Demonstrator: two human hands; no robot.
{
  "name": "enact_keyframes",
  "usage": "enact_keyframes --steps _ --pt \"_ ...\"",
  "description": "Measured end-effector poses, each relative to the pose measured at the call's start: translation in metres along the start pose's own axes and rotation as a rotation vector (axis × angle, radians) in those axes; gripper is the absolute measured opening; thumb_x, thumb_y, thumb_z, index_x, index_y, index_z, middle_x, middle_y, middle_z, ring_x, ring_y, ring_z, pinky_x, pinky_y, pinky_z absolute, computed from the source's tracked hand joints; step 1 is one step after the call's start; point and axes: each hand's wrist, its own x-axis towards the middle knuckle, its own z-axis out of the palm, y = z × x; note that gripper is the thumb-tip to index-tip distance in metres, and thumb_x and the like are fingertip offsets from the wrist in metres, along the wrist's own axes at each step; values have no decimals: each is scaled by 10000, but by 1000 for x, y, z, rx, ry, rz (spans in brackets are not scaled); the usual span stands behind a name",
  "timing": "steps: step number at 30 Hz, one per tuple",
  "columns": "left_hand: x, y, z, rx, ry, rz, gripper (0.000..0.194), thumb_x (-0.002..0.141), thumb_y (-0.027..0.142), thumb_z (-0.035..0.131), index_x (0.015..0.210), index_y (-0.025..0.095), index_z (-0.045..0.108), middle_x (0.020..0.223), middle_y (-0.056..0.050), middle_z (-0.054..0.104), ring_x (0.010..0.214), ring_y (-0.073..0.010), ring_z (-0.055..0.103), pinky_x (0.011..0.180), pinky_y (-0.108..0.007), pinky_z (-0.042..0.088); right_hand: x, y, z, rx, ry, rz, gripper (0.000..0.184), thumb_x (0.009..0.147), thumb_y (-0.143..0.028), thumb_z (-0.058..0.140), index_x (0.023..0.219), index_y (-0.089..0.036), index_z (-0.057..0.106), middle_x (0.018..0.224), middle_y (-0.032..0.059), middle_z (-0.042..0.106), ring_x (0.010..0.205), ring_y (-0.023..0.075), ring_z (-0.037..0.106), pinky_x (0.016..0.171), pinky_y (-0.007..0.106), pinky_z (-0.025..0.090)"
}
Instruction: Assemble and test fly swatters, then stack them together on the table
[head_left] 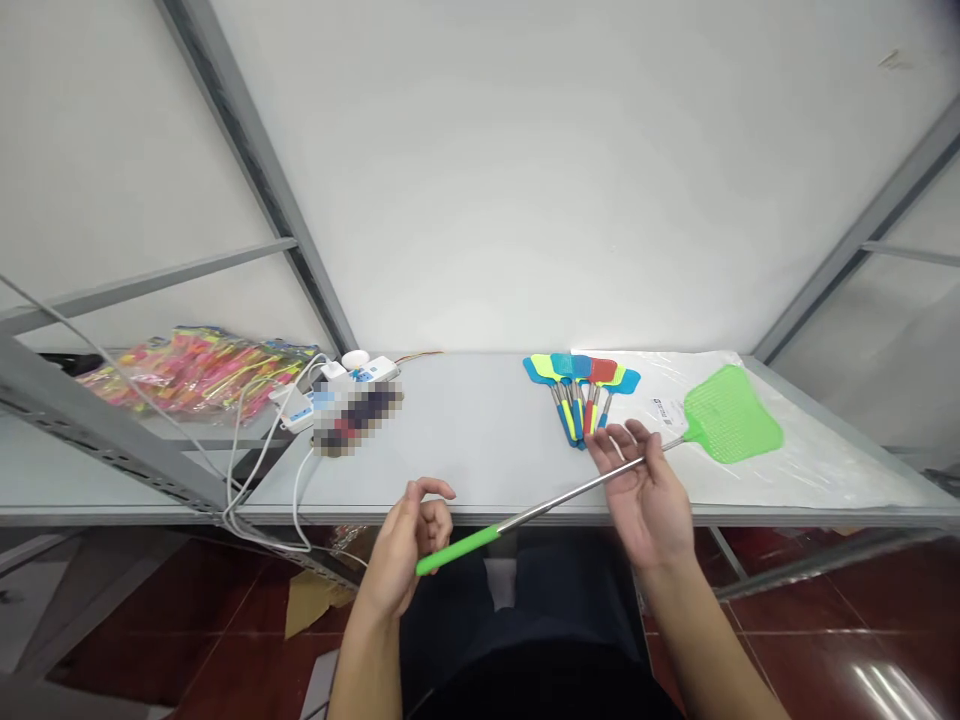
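Observation:
I hold a green fly swatter (pixel 731 415) with a long extended metal rod (pixel 562 497) across the table's front edge. My left hand (pixel 405 550) is curled around the end of its green handle (pixel 461 547), below the table (pixel 465 440) edge. My right hand (pixel 649 495), palm up, has the rod between thumb and fingers, close to the mesh head. The head hovers over clear plastic sheets (pixel 795 470) on the right of the table.
A bundle of several small coloured fly swatters (pixel 581 390) lies just beyond my right hand. At the left are packed colourful items (pixel 202 370), a white power strip with chargers (pixel 352 380) and hanging cables (pixel 247 470). Slanted grey metal struts (pixel 112 440) frame both sides.

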Motion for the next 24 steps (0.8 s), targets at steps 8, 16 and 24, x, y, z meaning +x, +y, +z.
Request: enact_keyframes --steps 8,16,24 --pt "-10 3 -15 -166 -130 7 565 897 698 364 1112 210 552 732 -1 574 382 -85 503 305 -151 272 0 15 3 -34 -8 51 370 870 -480 630 1164 -258 670 1003 24 703 996 174 669 1063 439 443" --pt "-14 4 -28 42 222 192 238 917 422 578 909 186 607 485 62 484 376 -94 499 382 -175 357 3 5 -1 -57 -126 222 463 850 -560 607 1130 -198 687 1049 69 708 1028 220 663 1021 455 466" --pt "-13 14 -25 -45 324 356 392 897 526 551 792 162 649 411 33 474 361 -108 438 336 -193 332 20 9 -18 -37 93 92 353 893 -513 540 1001 -207 679 854 6 729 927 140 686 995 358 486"
